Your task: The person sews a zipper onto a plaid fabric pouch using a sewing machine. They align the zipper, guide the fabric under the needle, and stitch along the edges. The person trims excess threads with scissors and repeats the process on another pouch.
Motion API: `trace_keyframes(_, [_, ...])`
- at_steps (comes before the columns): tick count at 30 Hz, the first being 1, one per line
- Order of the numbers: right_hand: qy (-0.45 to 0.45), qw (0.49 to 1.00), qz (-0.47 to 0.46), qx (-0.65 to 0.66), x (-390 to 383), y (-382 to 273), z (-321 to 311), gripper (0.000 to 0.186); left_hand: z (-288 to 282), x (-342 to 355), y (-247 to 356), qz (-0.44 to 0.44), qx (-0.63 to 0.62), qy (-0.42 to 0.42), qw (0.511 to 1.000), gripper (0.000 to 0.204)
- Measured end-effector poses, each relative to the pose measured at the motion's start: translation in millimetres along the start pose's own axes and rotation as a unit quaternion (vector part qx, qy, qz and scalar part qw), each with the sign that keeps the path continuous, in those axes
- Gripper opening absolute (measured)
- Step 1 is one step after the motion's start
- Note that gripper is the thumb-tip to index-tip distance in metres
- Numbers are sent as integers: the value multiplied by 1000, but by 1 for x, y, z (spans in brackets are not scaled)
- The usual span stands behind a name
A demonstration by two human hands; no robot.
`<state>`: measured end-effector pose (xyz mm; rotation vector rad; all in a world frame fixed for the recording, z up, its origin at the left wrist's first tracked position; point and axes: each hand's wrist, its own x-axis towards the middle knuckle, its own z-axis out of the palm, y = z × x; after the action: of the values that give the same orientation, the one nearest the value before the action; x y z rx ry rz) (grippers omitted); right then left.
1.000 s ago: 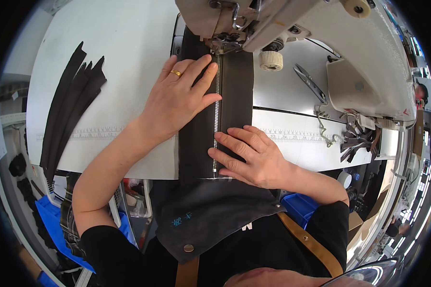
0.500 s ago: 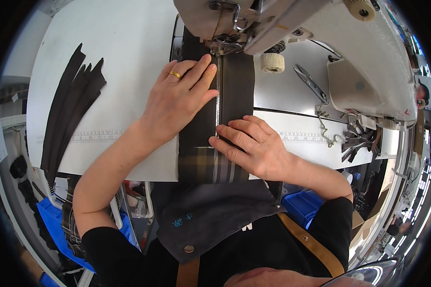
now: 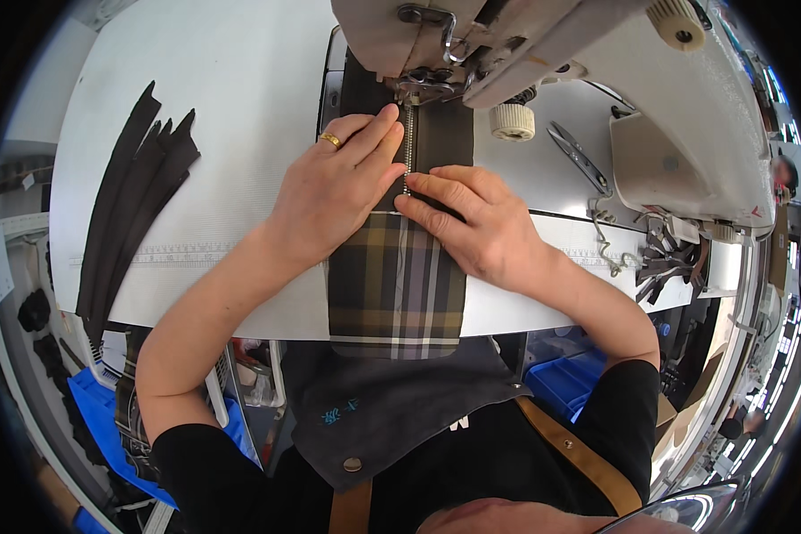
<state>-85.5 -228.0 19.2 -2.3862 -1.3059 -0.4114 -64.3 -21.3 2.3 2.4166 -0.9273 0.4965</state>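
A strip of dark cloth (image 3: 445,133) with a metal zipper (image 3: 409,142) down its middle lies under the head of a sewing machine (image 3: 427,84). Its near end is plaid cloth (image 3: 392,289), which reaches over the table's front edge. Flat on the cloth left of the zipper, my left hand (image 3: 338,182) has its fingers stretched toward the presser foot; a gold ring is on one finger. My right hand (image 3: 481,218) rests on the right side, thumb and forefinger apart, their tips against the zipper's near end. Both hands are open.
Several dark cloth strips (image 3: 138,196) lie at the left on the white table (image 3: 231,116). Scissors (image 3: 580,158), a curled cord (image 3: 607,240) and a bundle of dark scraps (image 3: 672,258) lie at the right. Blue bins (image 3: 561,383) stand below the table.
The cloth and zipper have slid away from me under the machine, and more plaid shows on the table. My right hand has moved forward with them; my left hand has barely shifted.
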Motion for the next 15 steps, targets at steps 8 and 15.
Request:
trace_keyframes(8, [23,999,-24,2,15,25,1,37,-6,0,-3,-3,-1,5,1000,35])
trace_keyframes(15, [56,998,-8,15,20,44,10,40,-6,5,-12,5,-38,25,999,22])
